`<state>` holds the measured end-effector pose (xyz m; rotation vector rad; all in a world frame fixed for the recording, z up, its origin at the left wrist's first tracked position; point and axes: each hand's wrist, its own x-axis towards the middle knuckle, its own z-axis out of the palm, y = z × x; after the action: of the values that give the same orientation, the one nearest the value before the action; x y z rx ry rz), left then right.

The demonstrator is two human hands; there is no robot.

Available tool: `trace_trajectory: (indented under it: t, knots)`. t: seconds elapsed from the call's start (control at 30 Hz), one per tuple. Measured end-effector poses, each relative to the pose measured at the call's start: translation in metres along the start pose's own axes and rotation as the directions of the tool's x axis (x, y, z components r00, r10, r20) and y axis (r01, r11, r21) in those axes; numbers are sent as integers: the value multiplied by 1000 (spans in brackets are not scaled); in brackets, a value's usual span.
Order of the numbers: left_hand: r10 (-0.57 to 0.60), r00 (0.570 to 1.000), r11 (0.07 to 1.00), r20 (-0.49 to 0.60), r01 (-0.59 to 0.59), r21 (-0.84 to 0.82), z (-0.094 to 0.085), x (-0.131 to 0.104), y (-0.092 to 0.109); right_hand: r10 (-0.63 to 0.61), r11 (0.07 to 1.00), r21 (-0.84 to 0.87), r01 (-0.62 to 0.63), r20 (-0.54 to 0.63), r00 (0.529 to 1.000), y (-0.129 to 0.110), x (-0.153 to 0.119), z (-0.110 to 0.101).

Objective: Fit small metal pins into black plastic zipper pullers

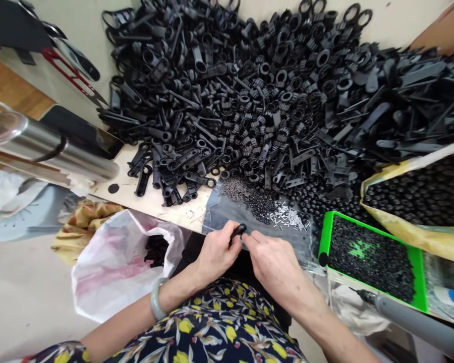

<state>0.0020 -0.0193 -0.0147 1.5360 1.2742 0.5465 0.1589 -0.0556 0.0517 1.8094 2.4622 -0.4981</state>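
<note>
Black part (238, 231): one, at the mat's near edge, projecting from between thumb and fingers of the left hand (220, 251), which grips it. Right hand (269, 258): fingertips pinched together at the part's right side; whether they hold anything, cannot tell. Mat (227, 212): bearing silver pins (289, 217), beyond the hands.

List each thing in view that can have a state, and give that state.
Left hand: closed on a black part
Right hand: fingers bent beside that part, grip unclear
White sack: open, partly filled
Green tray: uncovered, holding small black pieces
Yellow-edged bag: open
Silver pins: loose
</note>
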Motion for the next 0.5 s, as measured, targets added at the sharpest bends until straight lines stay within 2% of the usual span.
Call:
trace_trajectory:
  t: [0.07, 0.1, 0.17, 0.2, 0.27, 0.33, 0.37, 0.43, 0.47, 0.5]
  knots:
    - [90, 996, 994, -19, -89, 69, 2, 1, 2, 38, 999, 28, -37, -53, 998, 1, -8, -5]
    - [118, 991, 989, -64, -112, 93, 0, 3, 3, 57, 998, 28, -55, -104, 993, 0, -12, -6]
    - [136, 963, 987, -235, -111, 115, -11, 10, 4, 79, 997, 41, -72, -223, 971, 1, -19, -6]
    - [114, 934, 992, -338, -87, 93, -21, 15, 4, 81, 996, 68, -64, -274, 958, 3, -20, -5]
    - [70, 874, 997, -480, -78, 3, -51, 23, 2, 86, 986, 165, -32, -332, 940, 13, -16, 0]
    - [99, 831, 990, -548, -137, -28, -90, 28, -4, 123, 959, 280, -35, -304, 945, 27, -3, 8]
    - [127, 803, 989, -583, -145, 16, -110, 31, -10, 165, 948, 311, -74, -279, 946, 35, 6, 13]
    - [146, 696, 988, -703, -73, 133, -149, 37, -26, 241, 941, 300, -156, -271, 932, 47, 26, 24]
    - [134, 657, 987, -742, -19, 161, -165, 42, -37, 252, 945, 277, -174, -277, 927, 51, 36, 30]
    - [111, 644, 985, -757, 32, 172, -178, 47, -48, 250, 952, 248, -180, -289, 924, 53, 45, 35]
